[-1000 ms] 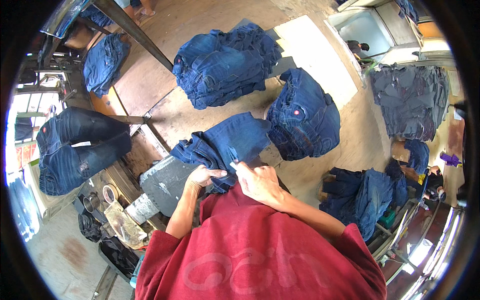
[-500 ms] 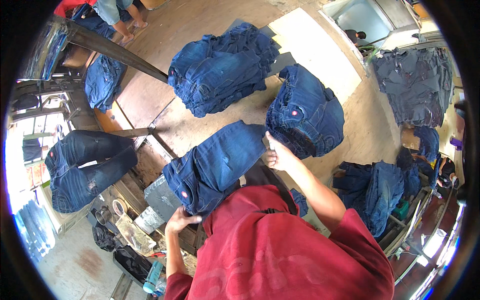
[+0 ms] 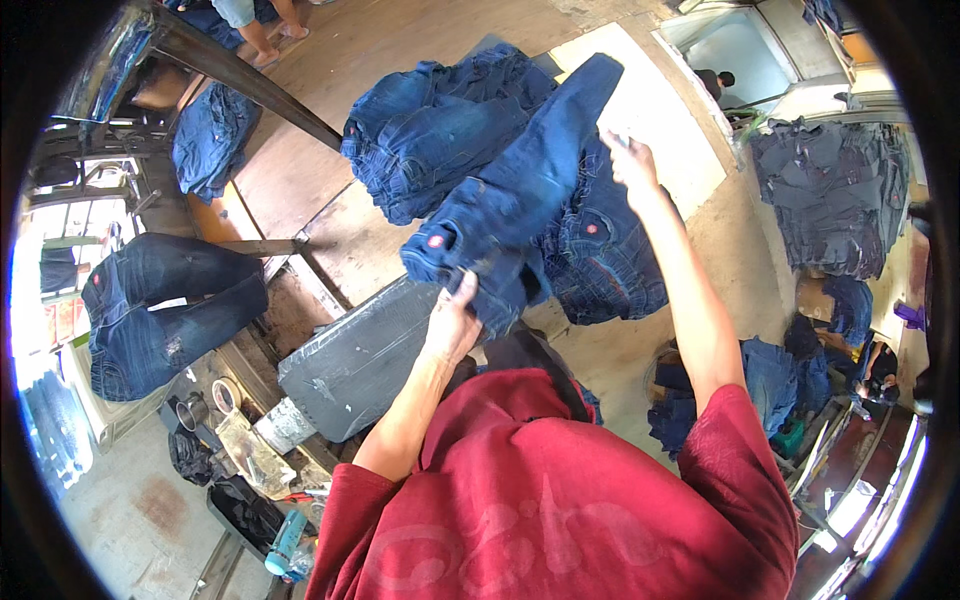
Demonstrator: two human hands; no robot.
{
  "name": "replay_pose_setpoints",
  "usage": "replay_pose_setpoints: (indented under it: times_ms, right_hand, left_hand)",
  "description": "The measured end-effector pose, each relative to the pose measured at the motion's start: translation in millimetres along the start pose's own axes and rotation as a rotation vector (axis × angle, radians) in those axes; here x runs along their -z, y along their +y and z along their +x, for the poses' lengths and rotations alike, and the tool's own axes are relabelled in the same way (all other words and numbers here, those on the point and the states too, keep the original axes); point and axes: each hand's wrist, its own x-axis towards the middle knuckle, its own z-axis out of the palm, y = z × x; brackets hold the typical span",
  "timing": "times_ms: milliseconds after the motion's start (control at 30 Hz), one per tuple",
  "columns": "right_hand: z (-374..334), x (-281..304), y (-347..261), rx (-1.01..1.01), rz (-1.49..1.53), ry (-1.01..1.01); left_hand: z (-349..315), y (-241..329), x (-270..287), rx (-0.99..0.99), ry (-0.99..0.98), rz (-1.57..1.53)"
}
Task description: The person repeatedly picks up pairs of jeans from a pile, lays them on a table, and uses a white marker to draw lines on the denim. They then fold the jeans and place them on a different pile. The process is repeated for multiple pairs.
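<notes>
Denim heap [image 3: 430,130] and smaller stack [image 3: 610,255] lie beneath and behind the jeans [image 3: 510,205] stretched out before me; the stack could slump if a trailing leg caught it. My left hand [image 3: 457,320] is clenched on the jeans near their red patch [image 3: 437,241]. My right hand [image 3: 633,167], blurred and half curled, is beside the leg; I can't tell whether it holds anything.
</notes>
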Motion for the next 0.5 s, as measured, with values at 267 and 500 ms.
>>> replay_pose_setpoints:
  times_ms: [267,500]
  right_hand:
    - [-222.3,-88.8,23.4,0.587,-0.355,-0.454]
    - [-275.0,-82.8,46.5,0.303,-0.161,-0.481]
  left_hand:
    - [-50.3,66.7,56.8,-0.124,0.347,-0.068]
    - [-158.4,82.6,158.9,-0.056,0.282,0.075]
